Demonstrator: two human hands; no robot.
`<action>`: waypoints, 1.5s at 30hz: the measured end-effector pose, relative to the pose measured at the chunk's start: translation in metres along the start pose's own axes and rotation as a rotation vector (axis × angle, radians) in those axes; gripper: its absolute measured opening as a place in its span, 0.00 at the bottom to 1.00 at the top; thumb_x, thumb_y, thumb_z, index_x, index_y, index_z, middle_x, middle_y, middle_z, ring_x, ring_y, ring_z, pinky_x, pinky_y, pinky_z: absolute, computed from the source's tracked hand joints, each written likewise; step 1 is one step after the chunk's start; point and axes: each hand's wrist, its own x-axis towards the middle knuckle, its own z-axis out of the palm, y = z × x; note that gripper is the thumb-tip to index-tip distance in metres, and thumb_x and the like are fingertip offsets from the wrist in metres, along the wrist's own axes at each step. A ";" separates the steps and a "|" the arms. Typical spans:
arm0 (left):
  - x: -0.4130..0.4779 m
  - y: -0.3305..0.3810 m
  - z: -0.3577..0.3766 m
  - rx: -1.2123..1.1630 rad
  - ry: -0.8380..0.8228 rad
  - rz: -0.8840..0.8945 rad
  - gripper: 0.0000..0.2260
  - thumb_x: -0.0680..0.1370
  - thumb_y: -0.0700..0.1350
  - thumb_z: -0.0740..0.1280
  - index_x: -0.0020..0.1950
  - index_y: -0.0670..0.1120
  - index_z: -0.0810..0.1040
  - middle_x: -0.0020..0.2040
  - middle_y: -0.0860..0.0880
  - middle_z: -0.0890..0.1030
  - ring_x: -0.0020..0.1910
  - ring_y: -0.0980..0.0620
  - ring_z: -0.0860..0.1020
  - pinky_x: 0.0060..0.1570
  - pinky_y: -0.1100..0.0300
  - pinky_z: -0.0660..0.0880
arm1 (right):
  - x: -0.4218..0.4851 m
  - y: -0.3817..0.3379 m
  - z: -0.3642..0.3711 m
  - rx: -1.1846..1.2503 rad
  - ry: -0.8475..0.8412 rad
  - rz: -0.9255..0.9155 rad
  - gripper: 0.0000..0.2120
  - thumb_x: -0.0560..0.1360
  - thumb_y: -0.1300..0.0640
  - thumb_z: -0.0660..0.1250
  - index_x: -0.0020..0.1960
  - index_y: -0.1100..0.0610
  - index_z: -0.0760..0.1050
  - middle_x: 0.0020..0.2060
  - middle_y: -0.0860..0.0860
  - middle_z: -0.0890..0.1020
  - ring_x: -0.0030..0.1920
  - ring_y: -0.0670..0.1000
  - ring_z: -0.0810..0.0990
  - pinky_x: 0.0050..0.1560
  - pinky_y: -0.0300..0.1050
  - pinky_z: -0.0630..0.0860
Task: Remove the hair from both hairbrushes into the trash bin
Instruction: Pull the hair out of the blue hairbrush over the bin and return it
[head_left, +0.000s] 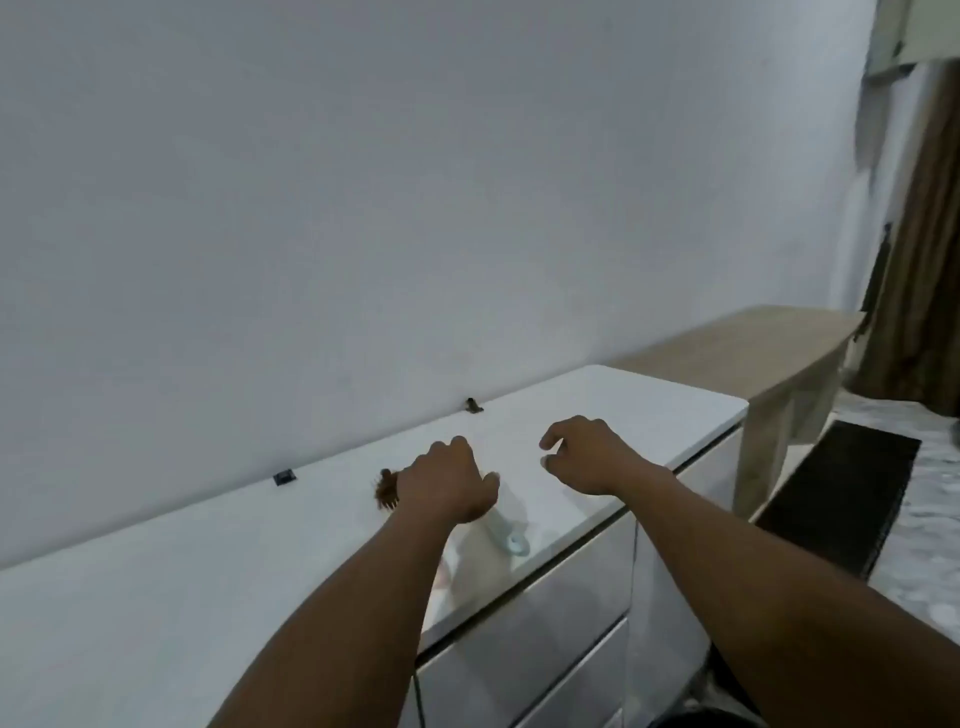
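A pale hairbrush (508, 525) lies on the white cabinet top (208, 571), its handle with a ring end pointing toward me. My left hand (448, 483) covers its head and grips it; brown bristles or hair (385, 492) stick out to the left of my fingers. My right hand (582, 454) hovers just right of the brush, fingers curled and apart, holding nothing. I see only one brush. A dark rounded edge at the bottom (701, 719) may be a bin; too little of it shows to tell.
The white cabinet has drawers (545, 639) on its front. Two small dark clips (284, 477) (472, 405) sit by the wall. A wooden bench (753, 353) stands to the right, with a dark mat (841, 493) on the floor.
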 end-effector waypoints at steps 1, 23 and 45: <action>-0.006 -0.003 0.002 0.018 -0.037 -0.008 0.27 0.77 0.63 0.60 0.71 0.48 0.70 0.67 0.46 0.75 0.64 0.44 0.76 0.52 0.51 0.69 | -0.002 -0.004 -0.001 -0.016 -0.007 -0.003 0.15 0.77 0.51 0.66 0.62 0.52 0.78 0.61 0.51 0.79 0.61 0.53 0.77 0.62 0.46 0.73; 0.022 0.001 0.046 -0.211 0.156 -0.163 0.11 0.75 0.53 0.62 0.45 0.46 0.74 0.44 0.48 0.80 0.39 0.48 0.75 0.37 0.57 0.69 | 0.033 0.034 0.015 0.012 -0.037 0.087 0.17 0.77 0.47 0.68 0.62 0.52 0.77 0.61 0.53 0.80 0.62 0.54 0.77 0.63 0.47 0.72; -0.110 0.161 0.141 -0.364 -0.086 0.642 0.11 0.73 0.53 0.65 0.48 0.50 0.66 0.40 0.49 0.77 0.37 0.43 0.78 0.33 0.53 0.72 | -0.146 0.159 -0.035 0.575 0.353 0.502 0.16 0.74 0.44 0.72 0.52 0.55 0.78 0.48 0.54 0.81 0.46 0.55 0.84 0.40 0.52 0.85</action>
